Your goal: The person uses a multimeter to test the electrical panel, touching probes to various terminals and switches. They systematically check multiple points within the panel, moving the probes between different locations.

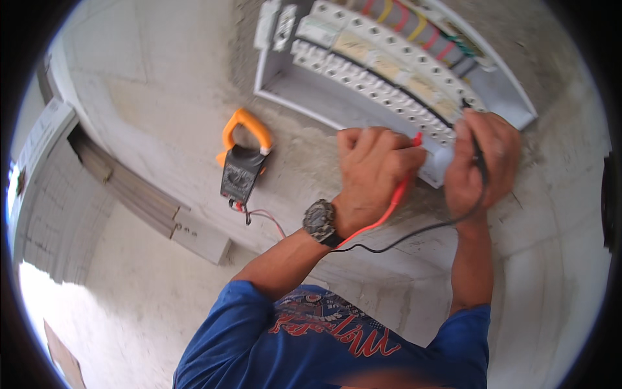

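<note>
My left hand (376,170), with a camouflage watch (319,222) on its wrist, is closed around a red test probe (416,139). Its tip points at the lower row of breakers in an open electrical panel (304,104). Closed on a black test probe (477,152), my right hand (487,162) is at the panel's right end, the probe's top by the upper terminal row. Whether either tip touches a terminal I cannot tell. A clamp meter (240,174) with an orange jaw hangs on the wall left of the panel, its leads running behind my left forearm.
Circuit breakers (382,68) fill the panel in a long row, with bundled wires (414,26) in coloured tape above them. The bare cement wall (149,84) surrounds it. A door or window opening (116,175) lies at the left. Loose leads (389,246) loop below my hands.
</note>
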`<state>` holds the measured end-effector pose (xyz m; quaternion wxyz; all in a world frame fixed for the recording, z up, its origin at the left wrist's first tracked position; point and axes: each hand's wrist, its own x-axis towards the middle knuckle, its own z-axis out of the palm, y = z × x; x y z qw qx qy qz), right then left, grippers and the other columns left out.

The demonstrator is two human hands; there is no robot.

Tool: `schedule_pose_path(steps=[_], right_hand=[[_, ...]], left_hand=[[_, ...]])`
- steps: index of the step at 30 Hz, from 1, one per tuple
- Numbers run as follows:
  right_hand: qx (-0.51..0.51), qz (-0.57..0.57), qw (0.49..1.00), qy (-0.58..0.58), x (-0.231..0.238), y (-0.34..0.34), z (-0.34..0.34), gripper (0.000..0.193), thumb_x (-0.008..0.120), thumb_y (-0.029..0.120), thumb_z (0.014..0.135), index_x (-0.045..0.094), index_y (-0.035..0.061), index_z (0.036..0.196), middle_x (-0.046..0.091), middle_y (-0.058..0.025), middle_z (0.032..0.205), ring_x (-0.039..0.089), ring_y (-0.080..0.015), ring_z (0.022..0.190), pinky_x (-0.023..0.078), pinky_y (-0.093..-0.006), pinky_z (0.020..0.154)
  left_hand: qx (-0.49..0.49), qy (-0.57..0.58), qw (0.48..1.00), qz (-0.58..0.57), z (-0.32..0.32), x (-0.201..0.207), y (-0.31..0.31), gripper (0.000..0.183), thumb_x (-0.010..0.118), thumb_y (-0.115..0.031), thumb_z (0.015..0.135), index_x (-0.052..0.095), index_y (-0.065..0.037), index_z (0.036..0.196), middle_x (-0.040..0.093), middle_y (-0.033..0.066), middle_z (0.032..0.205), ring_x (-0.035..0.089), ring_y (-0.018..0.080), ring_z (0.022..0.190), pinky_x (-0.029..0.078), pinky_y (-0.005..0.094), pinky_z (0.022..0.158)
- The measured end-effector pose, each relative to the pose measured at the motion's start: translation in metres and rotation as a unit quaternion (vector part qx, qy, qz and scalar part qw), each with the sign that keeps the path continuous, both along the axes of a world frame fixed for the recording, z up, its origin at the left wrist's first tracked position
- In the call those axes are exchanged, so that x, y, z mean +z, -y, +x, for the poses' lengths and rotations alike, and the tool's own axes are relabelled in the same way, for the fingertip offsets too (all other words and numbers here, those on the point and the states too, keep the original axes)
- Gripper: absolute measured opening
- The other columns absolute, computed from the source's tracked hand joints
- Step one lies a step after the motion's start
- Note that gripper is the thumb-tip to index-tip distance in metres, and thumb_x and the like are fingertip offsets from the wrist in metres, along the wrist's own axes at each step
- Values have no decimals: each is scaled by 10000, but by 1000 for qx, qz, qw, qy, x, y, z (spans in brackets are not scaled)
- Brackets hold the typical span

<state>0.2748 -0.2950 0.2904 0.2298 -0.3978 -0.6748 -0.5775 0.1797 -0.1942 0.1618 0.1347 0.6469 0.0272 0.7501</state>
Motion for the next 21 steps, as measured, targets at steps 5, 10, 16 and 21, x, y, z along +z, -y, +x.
schedule_pose_path(steps=[5,10,16,21], right_hand=[[44,5,998,-48,-6,-8,-3,291,852,-1,865,737,50,1127,696,-81,955,671,-292,883,567,-412,786],[67,-6,996,-66,-8,2,-2,364,856,-17,835,736,71,1168,678,-94,1015,671,-303,944,569,-420,790],[85,-24,992,-93,-44,48,-16,424,841,5,848,725,100,1244,662,-117,1130,665,-348,1051,580,-454,834],[94,-57,971,-215,-112,81,-33,375,812,52,903,709,84,1263,677,-144,1151,670,-375,1057,577,-444,853]], left_hand=[[-9,9,999,30,-4,1,-7,392,823,-6,832,671,-169,1155,670,-1,999,626,226,911,365,420,865],[11,-13,996,89,-23,-2,-5,547,840,-18,762,662,-213,1241,648,-24,981,619,203,873,386,409,840],[27,-83,988,124,-68,-15,4,547,827,54,753,738,-179,1240,654,-1,948,614,214,843,428,394,774],[32,-147,983,108,-100,-34,6,535,838,84,750,747,-137,1228,673,26,940,631,241,845,479,394,738]])
